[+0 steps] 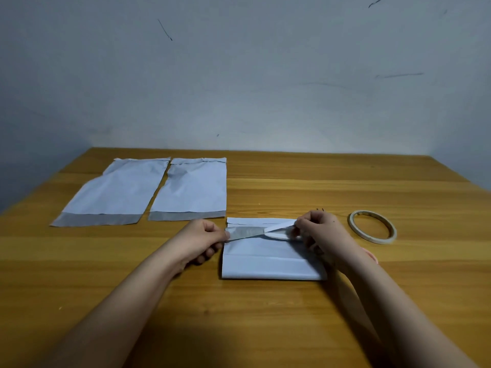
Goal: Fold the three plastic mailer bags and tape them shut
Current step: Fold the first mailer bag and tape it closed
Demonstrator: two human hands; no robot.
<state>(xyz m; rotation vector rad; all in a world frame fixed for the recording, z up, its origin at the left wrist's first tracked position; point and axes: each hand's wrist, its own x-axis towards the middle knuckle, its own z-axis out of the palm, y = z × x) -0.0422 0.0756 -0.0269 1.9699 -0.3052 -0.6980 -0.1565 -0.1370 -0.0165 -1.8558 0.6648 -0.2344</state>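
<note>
On the wooden desk (292, 187) in front of me, nearest my body and a little right of centre, lies a folded mailer bag (271, 261), white, doubled over so its crease faces me and its long axis runs left to right. Across its far half sits the grey adhesive flap (245, 231), also running left to right. My left hand (203, 239) pinches the left end of that flap between curled fingers and thumb, at the bag's left edge. My right hand (317, 229) is over the bag's right end, fingers curled and pinching a thin white liner strip (280, 227) that lifts off the flap at a shallow angle. I judge that I am peeling this liner to bare the glue, and that the pull must travel along the flap's length, so the left hand works as the anchor. Just to the right of my right hand, near but not touching the bag, a roll of tape (373, 227) lies flat. Further away and to the left, well apart from my hands, two unfolded mailer bags (148, 189) lie side by side, long axes pointing away from me, grey flaps nearest me; I judge both are yet to be folded.
</note>
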